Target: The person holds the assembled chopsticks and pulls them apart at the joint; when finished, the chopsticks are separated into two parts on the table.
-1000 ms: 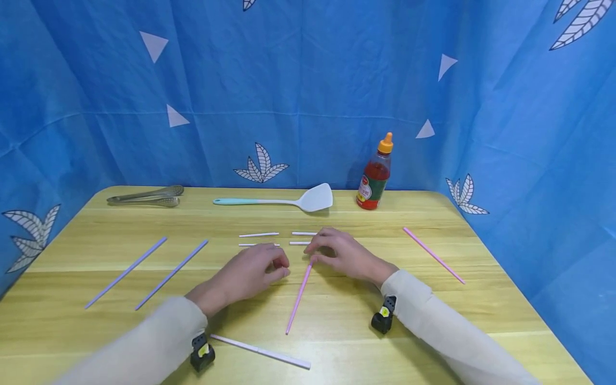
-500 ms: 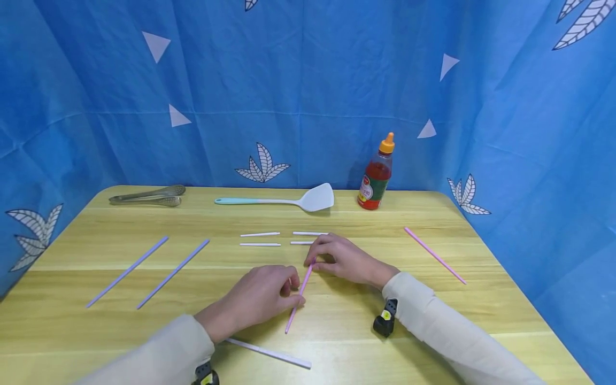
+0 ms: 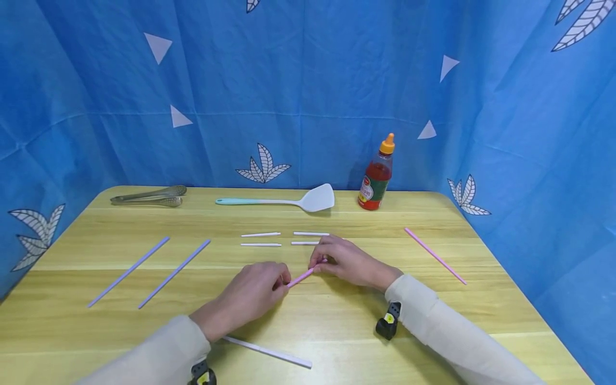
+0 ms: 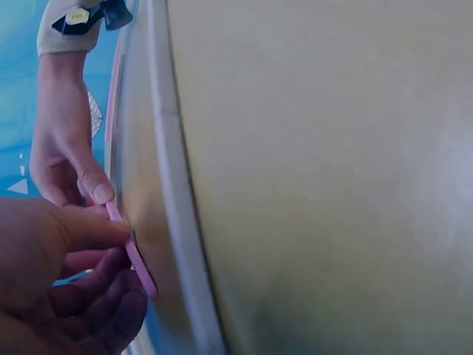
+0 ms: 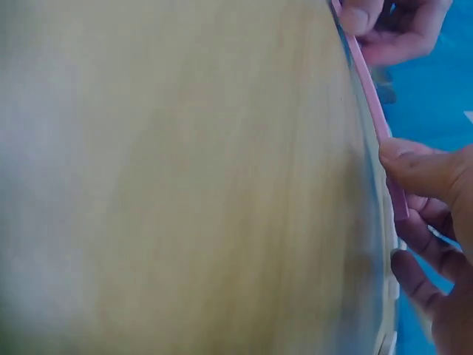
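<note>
1. Left hand (image 3: 255,291) and right hand (image 3: 345,261) pinch a pink stick (image 3: 300,277) between them, near opposite ends; this step looks unfinished.
2. Beyond the hands, four short white sticks (image 3: 261,245) lie in pairs, seemingly done.
3. Purple sticks (image 3: 175,274), left of the left hand, apparently await handling.

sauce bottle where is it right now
In the head view, the sauce bottle stands near the far edge of the table, right of the white spatula.

Behind the sticks (image 3: 300,278), the spatula (image 3: 316,199) separates tongs (image 3: 168,201) and bottle (image 3: 375,182).
</note>
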Tool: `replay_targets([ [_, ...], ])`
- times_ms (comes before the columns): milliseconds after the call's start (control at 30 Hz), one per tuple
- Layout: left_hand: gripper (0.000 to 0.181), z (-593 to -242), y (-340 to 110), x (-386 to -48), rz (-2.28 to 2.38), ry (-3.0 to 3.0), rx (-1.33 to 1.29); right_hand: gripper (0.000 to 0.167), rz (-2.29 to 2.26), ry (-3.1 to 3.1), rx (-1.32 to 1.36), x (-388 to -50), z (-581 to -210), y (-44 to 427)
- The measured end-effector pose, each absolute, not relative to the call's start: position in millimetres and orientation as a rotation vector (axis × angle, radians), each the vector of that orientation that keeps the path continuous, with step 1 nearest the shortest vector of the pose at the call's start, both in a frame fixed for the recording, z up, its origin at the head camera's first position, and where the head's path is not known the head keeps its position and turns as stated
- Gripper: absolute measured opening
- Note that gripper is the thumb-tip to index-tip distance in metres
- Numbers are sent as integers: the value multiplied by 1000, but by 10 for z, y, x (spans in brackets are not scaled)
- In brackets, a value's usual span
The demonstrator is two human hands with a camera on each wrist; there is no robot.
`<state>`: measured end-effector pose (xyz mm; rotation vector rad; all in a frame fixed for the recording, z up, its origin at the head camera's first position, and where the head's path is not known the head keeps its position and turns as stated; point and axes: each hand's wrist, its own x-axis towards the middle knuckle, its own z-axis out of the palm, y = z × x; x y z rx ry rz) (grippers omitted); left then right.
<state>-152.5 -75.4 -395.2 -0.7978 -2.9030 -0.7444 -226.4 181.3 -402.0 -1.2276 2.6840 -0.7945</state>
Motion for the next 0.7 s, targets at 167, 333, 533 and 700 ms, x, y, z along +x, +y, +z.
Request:
replay_targets([
  [167, 7, -3883, -855, -1537, -670, -2871, -806, 5, -780, 2711, -1179, -2161, -3965, 1778],
  [333, 5, -3834, -948, -1575, -630, -2872, -838, 5, -811, 2715, -1161, -2069, -3906, 1718],
  [533, 6, -3798, -1020, -1596, -604, -2815, -877, 9, -864, 2711, -1171, -1967, -3803, 1650],
  [700, 5, -3760, -1064, -1582, -554, -2719, -922, 9, -853, 2747, -1203, -1933, -3764, 1622],
])
